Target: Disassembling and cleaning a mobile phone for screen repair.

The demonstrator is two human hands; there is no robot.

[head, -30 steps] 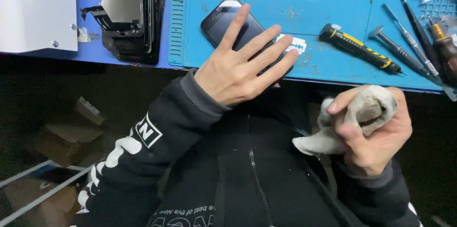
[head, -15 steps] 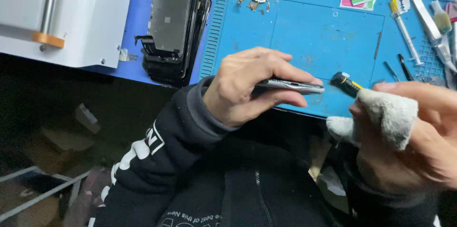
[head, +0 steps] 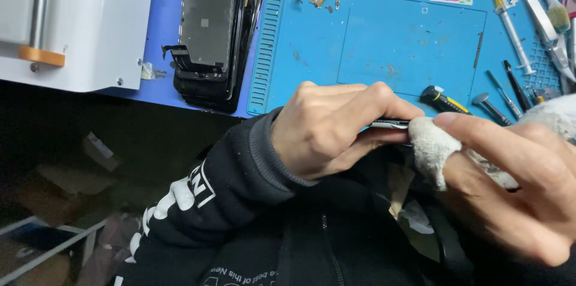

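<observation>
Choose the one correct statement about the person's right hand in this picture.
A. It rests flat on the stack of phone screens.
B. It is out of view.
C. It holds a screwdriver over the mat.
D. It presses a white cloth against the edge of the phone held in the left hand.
D: the right hand has a white cloth wrapped over a finger, pressed to the edge of the phone that the left hand holds edge-on.

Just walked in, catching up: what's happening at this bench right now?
A person holds a dark phone edge-on in the left hand, above the front edge of a blue work mat. The right hand has a white cloth wrapped over a fingertip, pressed against the phone's end. A stack of phone screens lies left of the mat; a utility knife and small tools lie on the mat.
</observation>
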